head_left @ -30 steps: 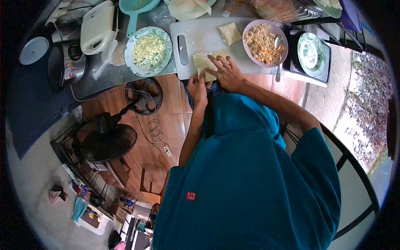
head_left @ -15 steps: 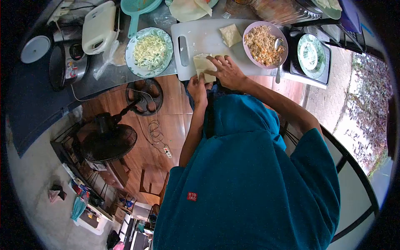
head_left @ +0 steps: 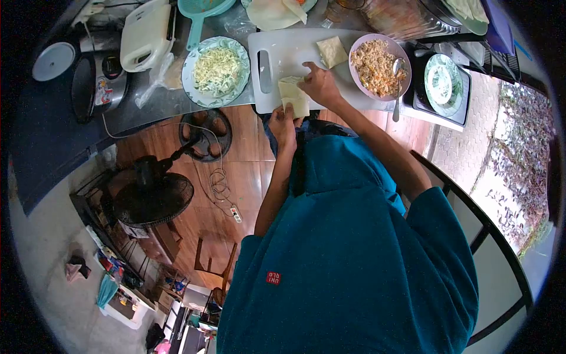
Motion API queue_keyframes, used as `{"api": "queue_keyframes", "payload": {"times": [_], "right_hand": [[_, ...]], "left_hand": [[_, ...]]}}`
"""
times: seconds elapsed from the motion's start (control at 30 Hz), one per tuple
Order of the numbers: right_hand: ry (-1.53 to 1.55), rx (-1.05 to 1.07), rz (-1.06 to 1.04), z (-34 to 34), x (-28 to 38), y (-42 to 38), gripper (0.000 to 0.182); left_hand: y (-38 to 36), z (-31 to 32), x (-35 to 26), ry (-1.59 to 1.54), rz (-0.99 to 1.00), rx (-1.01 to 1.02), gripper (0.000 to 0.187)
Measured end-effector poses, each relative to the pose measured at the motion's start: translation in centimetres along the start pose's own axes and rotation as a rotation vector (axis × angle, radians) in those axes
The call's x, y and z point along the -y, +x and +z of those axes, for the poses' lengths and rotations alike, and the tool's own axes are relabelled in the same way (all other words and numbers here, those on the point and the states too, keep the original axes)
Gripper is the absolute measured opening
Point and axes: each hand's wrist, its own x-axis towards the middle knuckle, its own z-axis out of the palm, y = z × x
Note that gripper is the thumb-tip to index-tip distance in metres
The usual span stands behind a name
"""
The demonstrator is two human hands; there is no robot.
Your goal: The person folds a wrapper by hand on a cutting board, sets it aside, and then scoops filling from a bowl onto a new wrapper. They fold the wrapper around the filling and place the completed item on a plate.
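Observation:
A pale, partly folded pastry wrapper [head_left: 294,99] lies at the near edge of the white cutting board [head_left: 276,44] and hangs slightly over it. My left hand [head_left: 283,127] pinches its near end, with the thumb on top and the other fingers mostly hidden below. At the wrapper's right edge is my right hand [head_left: 321,87], its index finger stretched out over the board and its thumb close to the wrapper. A square folded parcel [head_left: 332,52] rests further back on the board. To its right stands a pink bowl [head_left: 354,69] of chopped filling [head_left: 374,65] with a spoon [head_left: 397,91].
Left of the board is a plate [head_left: 187,75] of shredded cabbage [head_left: 216,71]. Behind it are a green strainer [head_left: 197,26] and stacked wrappers [head_left: 271,13]. A white appliance [head_left: 141,41] sits further left. At the right, a patterned plate [head_left: 442,85] lies on a dark tray.
My right hand has drawn back to the right from over the wrapper, and its index finger now points away. More of the folded wrapper shows. My left hand still holds the near end.

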Motion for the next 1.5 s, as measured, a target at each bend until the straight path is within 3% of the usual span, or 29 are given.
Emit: {"api": "queue_keyframes", "payload": {"times": [0.2,0.4,0.6,0.77,0.9,0.97,1.07,1.27,1.4,1.5], "right_hand": [[-0.101,0.001,0.187,1.2,1.8,0.5,0.059],[-0.298,-0.109,-0.037,2.0,1.3,0.2,0.053],[-0.194,-0.013,-0.059,2.9,0.2,1.1,0.051],[-0.428,0.141,-0.058,1.6,1.6,1.5,0.044],[-0.248,0.163,-0.086,1.0,1.2,1.6,0.047],[-0.018,0.313,-0.105,1.0,0.6,2.2,0.051],[-0.012,0.271,-0.203,0.9,0.4,1.6,0.054],[0.138,0.224,-0.209,0.3,0.7,0.6,0.050],[0.083,0.241,-0.215,0.0,0.7,-0.3,0.046],[-0.081,0.202,-0.355,-0.2,0.0,-0.7,0.046]], "left_hand": [[0.4,-0.1,0.4,-0.042,0.031,0.025,0.037],[0.4,-0.1,0.5,-0.063,0.023,0.025,0.037],[0.4,-0.2,0.6,-0.056,0.032,0.032,0.035],[0.3,-0.4,0.5,-0.071,0.020,0.058,0.033],[0.4,-0.4,0.6,-0.037,0.010,0.037,0.033],[0.6,-0.4,0.8,-0.042,0.024,0.050,0.033],[0.3,-0.1,0.2,-0.011,0.005,0.025,0.032],[0.1,0.0,0.0,-0.012,-0.012,0.020,0.029],[0.1,0.0,0.1,-0.015,-0.014,0.002,0.029],[0.6,-0.1,0.3,0.008,0.013,-0.012,0.029]]}}
